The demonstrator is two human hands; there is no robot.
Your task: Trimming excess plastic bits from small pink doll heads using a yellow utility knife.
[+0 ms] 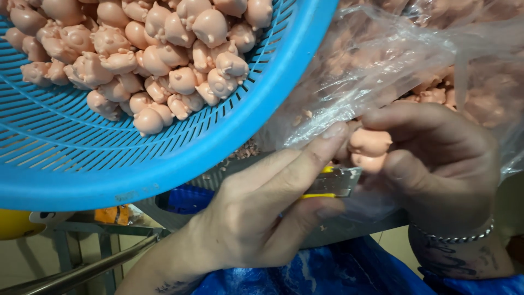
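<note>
At the upper left of the frame we see a blue basket [109, 164], cut off by the top and left edges, with a heap of small pink pig figures [158, 54] lying in it. Below it, at the lower left, a metal bar [82, 270] and a yellow shape [13, 224] are only partly visible. In the lower middle our left hand [256, 218] has its grip pressed together on a small knife [333, 183] with a yellow body and a metal blade; the fingers hide most of it. Just to the right our right hand [436, 164], a bracelet [458, 236] on its wrist, pinches one pink figure [370, 147] against the blade. At the upper right a clear plastic bag [415, 49] holds more figures, blurred by the film. Blue sheeting [338, 273] fills the bottom edge.
</note>
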